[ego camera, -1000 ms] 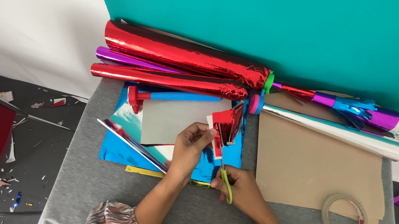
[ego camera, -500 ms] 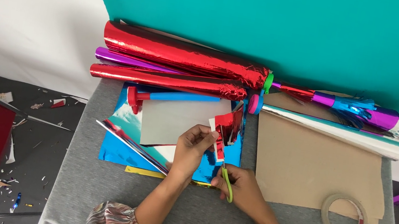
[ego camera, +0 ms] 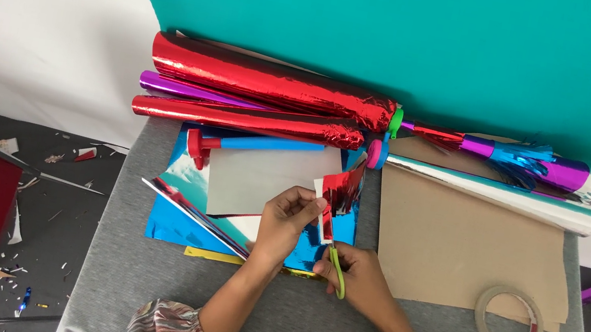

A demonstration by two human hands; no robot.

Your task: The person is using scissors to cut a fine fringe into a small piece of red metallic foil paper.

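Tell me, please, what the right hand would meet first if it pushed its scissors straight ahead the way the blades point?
Probably the red foil piece held by the left hand: the scissors in the right hand point up into it.

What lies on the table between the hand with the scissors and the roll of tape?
In the head view, only brown paper spans the gap between the right hand holding the green-handled scissors and the tape roll; nothing rests on that stretch.
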